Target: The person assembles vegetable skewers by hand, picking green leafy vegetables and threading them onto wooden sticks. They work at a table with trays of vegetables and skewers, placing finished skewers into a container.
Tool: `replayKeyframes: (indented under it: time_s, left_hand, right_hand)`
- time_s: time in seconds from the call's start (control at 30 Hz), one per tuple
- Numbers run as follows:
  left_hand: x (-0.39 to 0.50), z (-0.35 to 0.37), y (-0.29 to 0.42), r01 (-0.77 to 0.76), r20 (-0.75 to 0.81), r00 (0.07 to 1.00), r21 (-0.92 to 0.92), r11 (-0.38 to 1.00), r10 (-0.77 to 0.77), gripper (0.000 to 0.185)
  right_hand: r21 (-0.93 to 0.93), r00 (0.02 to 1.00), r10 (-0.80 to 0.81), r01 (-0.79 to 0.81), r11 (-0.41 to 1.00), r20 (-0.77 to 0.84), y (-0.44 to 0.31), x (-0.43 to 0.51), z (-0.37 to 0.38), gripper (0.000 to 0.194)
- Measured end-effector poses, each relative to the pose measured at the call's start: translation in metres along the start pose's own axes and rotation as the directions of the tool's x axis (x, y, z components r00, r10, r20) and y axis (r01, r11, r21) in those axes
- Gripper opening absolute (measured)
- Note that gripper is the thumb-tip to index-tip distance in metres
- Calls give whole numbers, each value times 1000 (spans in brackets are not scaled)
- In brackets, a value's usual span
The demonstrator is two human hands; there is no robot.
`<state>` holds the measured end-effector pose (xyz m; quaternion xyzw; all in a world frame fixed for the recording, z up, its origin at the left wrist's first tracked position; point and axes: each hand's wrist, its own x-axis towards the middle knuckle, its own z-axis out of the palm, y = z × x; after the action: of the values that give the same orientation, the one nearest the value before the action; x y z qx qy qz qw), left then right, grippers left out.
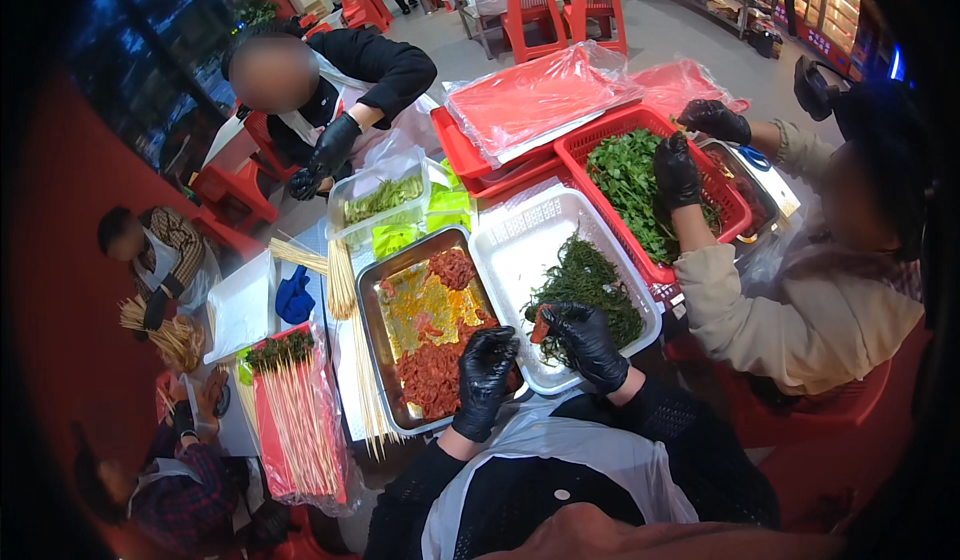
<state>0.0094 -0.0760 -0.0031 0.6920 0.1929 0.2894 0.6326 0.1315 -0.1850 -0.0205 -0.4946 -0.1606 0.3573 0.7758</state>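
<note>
My right hand, in a black glove, pinches a strip of red meat at the near edge of a white plastic basket. Dark green leafy strands lie in that basket. My left hand, gloved alike, is over the right side of a steel tray of marinated sliced meat; its fingers are curled, and whether they hold anything cannot be seen. Bamboo skewers lie along the tray's left side. Further left, filled skewers rest on a red tray wrapped in clear plastic.
At the right, a co-worker's gloved hands are over a red basket of leafy herbs. Another co-worker's hands are near a clear tub of green vegetable pieces. A blue cloth lies beside a white tray. Two people sit at the left.
</note>
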Motion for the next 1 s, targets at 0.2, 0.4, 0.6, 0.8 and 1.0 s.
replayKeyframes:
  time_s: [0.2, 0.4, 0.6, 0.8, 1.0]
  left_hand:
    - [6, -2, 3, 232, 232, 952, -119, 965, -201, 14]
    - [9, -20, 1, 408, 260, 890, -85, 909, -375, 14]
    - [29, -34, 13, -370, 348, 900, 288, 883, 264, 18]
    - [32, -33, 11, -658, 376, 752, 453, 601, 541, 20]
    - [33, -32, 10, -752, 396, 635, 516, 412, 664, 19]
  right_hand:
    - [-166, 987, -151, 158, 973, 53, -1, 0, 4, 19]
    - [-150, 987, -29, 53, 987, 161, -21, -5, 11, 19]
    - [-258, 957, 80, -6, 966, 278, -28, -7, 10, 16]
    - [-306, 930, -32, 153, 940, 366, -41, -11, 21, 13]
    - [-195, 955, 15, 45, 980, 297, -43, -15, 20, 13]
